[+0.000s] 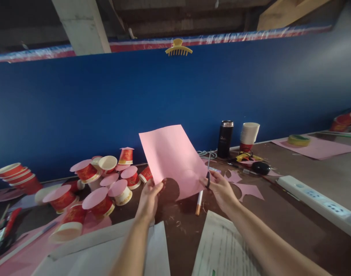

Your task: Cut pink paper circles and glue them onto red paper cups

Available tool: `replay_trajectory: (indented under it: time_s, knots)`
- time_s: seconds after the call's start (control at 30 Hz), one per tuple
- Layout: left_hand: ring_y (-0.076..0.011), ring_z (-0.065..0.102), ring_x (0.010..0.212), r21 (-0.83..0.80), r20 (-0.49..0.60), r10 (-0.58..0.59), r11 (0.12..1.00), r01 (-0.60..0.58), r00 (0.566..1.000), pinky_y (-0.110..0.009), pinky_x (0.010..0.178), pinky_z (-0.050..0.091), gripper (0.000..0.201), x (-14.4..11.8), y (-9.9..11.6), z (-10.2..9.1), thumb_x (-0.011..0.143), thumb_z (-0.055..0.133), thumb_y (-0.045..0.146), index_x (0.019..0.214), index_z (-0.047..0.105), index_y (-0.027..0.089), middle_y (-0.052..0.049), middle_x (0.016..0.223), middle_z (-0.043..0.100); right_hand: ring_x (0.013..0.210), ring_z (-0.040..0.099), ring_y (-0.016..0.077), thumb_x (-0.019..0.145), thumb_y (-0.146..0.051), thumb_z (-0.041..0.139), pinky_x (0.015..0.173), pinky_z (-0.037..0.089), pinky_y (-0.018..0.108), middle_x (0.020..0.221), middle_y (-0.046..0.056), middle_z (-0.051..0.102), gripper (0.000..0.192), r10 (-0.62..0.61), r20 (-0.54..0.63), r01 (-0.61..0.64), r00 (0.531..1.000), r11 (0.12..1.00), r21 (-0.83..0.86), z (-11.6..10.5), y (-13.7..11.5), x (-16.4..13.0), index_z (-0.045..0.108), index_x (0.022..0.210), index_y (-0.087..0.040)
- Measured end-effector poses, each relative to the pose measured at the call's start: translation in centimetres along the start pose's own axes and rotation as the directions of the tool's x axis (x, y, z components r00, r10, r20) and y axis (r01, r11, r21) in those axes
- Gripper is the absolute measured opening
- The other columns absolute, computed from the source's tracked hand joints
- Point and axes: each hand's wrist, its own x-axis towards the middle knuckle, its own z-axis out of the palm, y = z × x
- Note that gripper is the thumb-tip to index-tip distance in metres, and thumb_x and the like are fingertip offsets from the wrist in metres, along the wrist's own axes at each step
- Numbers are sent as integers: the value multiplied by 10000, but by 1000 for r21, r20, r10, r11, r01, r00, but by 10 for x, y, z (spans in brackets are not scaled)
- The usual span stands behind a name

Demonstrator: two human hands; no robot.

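A sheet of pink paper (169,153) is held up above the brown table, with a rounded bite cut out of its lower edge. My left hand (149,199) pinches the sheet's lower left corner between thumb and fingers. In my right hand (221,189) are dark-handled scissors (208,176), blades pointing up beside the sheet's right edge; the fingers also lie close to the paper there. A faint circle outline shows near that lower right corner. Below the sheet, a white and orange stick-like item (198,203) lies on the table.
Red paper cups topped with pink discs (97,199) crowd the left side, near stacked cups (18,178). Pink scraps (248,191), a black bottle (225,138), white cups (249,134) and a power strip (313,195) are right. Printed paper (221,245) lies in front.
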Motion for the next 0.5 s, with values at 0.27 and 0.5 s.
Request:
replay_trajectory:
  time_s: [0.27,0.5]
  knots:
    - [-173,613,966,322,209,-380,897,304,901,-274,815,469,398,-5,-1,-10,667,801,206,1045,679,180,-94,1173,630,813,632,187,643,-334,795,673,499,270,963,40,697,530,-244,63,252,968,927,-277,-22,-16,6,599,1116,-198]
    - [-267,624,1056,75,232,-485,873,481,843,-438,898,501,398,-5,6,-6,778,712,402,1099,624,183,-139,1228,592,784,621,157,639,-310,823,632,484,234,982,34,686,520,-190,192,225,963,957,-182,-22,-24,0,609,1104,-216]
